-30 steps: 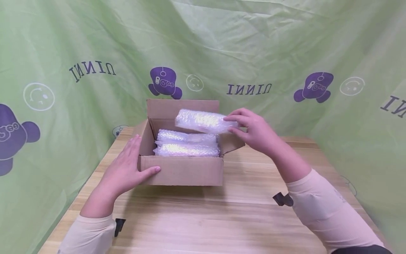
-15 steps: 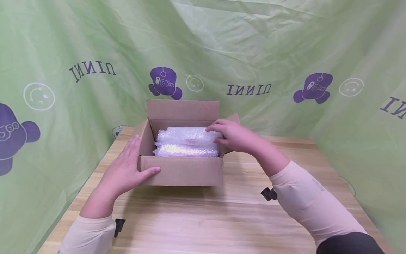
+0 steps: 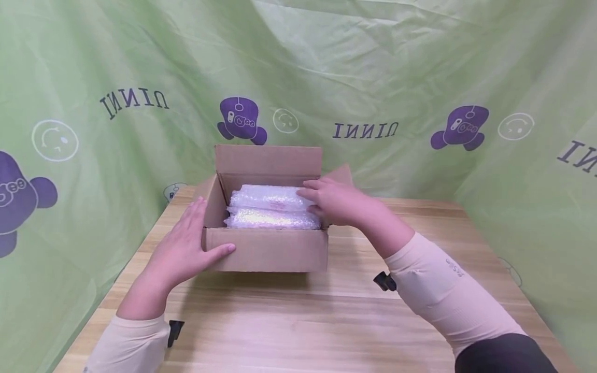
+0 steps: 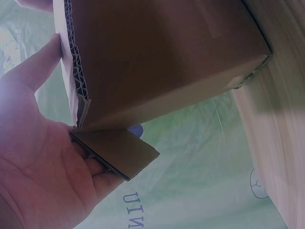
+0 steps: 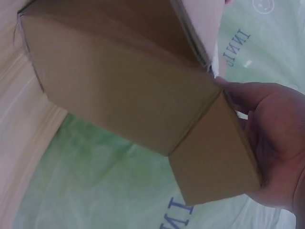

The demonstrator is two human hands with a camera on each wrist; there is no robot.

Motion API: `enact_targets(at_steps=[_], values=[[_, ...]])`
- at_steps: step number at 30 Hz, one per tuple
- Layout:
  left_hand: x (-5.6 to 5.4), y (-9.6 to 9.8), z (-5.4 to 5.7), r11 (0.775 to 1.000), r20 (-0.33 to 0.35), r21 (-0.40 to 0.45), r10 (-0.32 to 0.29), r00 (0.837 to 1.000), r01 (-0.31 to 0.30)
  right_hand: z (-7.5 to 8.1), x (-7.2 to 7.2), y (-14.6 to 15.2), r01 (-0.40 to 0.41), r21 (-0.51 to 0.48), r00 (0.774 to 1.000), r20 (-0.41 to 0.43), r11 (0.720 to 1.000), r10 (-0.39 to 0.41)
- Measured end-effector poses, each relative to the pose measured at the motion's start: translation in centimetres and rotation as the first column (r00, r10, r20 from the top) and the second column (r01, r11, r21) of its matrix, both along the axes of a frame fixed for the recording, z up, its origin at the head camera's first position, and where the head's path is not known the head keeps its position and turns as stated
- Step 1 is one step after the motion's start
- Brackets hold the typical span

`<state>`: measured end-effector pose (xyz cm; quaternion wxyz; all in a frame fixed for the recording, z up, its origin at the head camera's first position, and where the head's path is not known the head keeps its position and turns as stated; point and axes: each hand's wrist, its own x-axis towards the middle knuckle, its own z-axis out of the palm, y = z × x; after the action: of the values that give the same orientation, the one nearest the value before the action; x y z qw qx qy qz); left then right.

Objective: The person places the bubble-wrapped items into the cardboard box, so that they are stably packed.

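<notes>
An open cardboard box (image 3: 267, 250) stands on the table with bubble-wrapped rolls inside. The front roll (image 3: 272, 219) lies along the near wall. Behind it sits another bubble-wrapped roll (image 3: 266, 196), its right end held between the fingers and thumb of my right hand (image 3: 337, 201). What the wrap contains is hidden. At the box's left front corner rests my left hand (image 3: 184, 246), fingers straight along the left flap and thumb across the front wall. The left wrist view shows that thumb at the cardboard edge and the fingers behind a side flap (image 4: 119, 150).
The box's back flap (image 3: 268, 160) stands upright, and its right flap (image 3: 341, 175) spreads outward beside my right hand. Beneath is a wooden table (image 3: 298, 321). A green printed curtain (image 3: 382, 62) hangs behind and along both sides.
My right hand has moved left and down, lowering the bubble-wrapped roll from above the box into it, behind the front roll. My left hand has stayed at the box corner.
</notes>
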<state>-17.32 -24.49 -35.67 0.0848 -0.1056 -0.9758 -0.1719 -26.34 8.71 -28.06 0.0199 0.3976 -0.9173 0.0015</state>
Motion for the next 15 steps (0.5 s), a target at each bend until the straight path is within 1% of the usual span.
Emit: enact_targets(at_steps=[4,7,11,15], values=[[0.0,0.0,0.0,1.0,-0.005,0.003,-0.003,1.0,0.003,-0.1,0.4,-0.8,-0.062,-0.024,0.998,-0.023,0.998,0.061],[0.1,0.0,0.1,1.0,-0.008,0.004,-0.01,1.0,0.01,-0.4,0.5,-1.3,-0.088,-0.017,0.996,-0.017,0.996,0.088],[0.1,0.0,0.1,1.0,-0.004,0.003,-0.008,1.0,0.008,-1.1,0.3,-1.7,-0.075,-0.008,0.997,0.008,0.997,0.075],[0.0,0.0,0.0,1.0,-0.006,0.004,-0.004,1.0,0.004,-2.0,-0.1,-1.9,-0.058,-0.021,0.998,0.022,0.998,0.058]])
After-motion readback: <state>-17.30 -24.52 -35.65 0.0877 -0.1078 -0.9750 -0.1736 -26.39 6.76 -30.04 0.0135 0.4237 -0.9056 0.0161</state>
